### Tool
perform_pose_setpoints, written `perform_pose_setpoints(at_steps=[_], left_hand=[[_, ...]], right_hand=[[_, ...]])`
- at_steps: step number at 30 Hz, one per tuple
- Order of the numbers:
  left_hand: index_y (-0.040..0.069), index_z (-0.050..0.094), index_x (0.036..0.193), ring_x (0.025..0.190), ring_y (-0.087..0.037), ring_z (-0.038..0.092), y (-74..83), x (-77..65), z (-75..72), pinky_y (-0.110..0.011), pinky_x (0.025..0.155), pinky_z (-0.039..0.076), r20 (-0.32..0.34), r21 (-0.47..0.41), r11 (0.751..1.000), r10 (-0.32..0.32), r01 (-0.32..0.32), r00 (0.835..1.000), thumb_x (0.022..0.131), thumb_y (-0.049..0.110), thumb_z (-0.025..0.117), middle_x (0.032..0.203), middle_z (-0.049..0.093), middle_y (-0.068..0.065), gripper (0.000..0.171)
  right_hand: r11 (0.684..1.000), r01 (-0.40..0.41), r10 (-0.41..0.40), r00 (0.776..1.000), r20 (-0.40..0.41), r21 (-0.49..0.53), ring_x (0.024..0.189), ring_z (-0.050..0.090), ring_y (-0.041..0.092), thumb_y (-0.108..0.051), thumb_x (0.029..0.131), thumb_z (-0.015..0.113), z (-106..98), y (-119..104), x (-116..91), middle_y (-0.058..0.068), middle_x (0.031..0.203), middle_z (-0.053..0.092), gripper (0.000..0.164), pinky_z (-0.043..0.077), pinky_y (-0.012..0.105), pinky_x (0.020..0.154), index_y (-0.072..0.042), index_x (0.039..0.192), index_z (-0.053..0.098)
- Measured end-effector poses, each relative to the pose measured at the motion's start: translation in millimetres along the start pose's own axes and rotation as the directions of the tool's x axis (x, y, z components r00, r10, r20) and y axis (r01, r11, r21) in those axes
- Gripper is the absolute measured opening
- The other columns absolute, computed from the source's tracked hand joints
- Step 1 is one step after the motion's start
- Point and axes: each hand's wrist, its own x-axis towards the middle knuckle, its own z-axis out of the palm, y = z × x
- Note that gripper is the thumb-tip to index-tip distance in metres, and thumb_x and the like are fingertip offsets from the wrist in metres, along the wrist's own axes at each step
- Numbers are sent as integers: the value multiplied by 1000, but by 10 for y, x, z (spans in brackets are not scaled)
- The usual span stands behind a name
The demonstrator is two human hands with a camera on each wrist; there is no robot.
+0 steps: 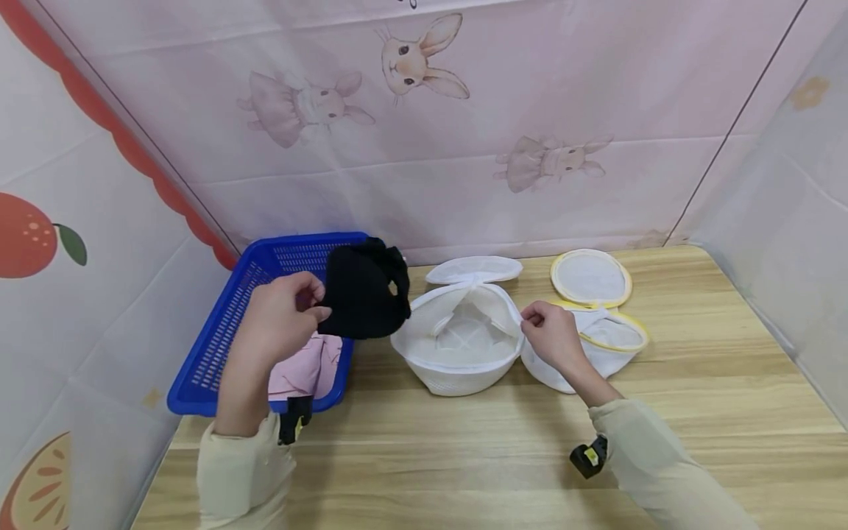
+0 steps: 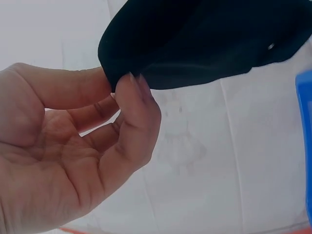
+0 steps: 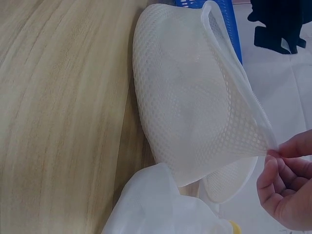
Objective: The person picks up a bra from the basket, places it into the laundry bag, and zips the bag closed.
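My left hand (image 1: pixel 278 313) pinches the edge of a black cap (image 1: pixel 361 294) between thumb and fingers. The cap hangs above the right side of the blue basket and the table beside it; a small opening shows near its right edge. At the middle of the table stands a white mesh laundry bag (image 1: pixel 457 379), its round lid (image 1: pixel 473 269) folded back and its mouth wide. With thumb and forefinger, my right hand (image 1: pixel 553 335) grips the right rim of this bag; the right wrist view shows the mesh (image 3: pixel 185 97) pulled taut toward those fingertips.
Folded pink cloth (image 1: pixel 308 368) lies in the blue plastic basket (image 1: pixel 199 368) at the left. Right of the mesh bag is a second white laundry bag (image 1: pixel 616 353) with yellow trim, its lid (image 1: pixel 592 277) also folded back. A printed curtain (image 1: pixel 450 199) hangs behind the table (image 1: pixel 464 456).
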Motion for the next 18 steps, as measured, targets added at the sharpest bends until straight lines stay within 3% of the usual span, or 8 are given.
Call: perform_pose_setpoints(at_steps=[9,18], left_hand=[[6,53,82,68,-21,45,182,39,225,-31,58,36,80,-78,993,100,-94,992,82,1,64,72,48,-5,13],[8,51,78,68,-18,50,289,91,447,-30,59,40,165,-122,972,222,-203,961,78,-3,65,72,50,-3,17]], right_hand=[[1000,4,-4,1000,4,-2,59,53,17,4,76,55,-2,4,3,8,65,59,9,43,27,54,4,79,64],[1000,22,-22,1000,-2,-9,58,54,17,4,76,56,-15,0,12,8,65,59,8,44,28,54,4,78,64]])
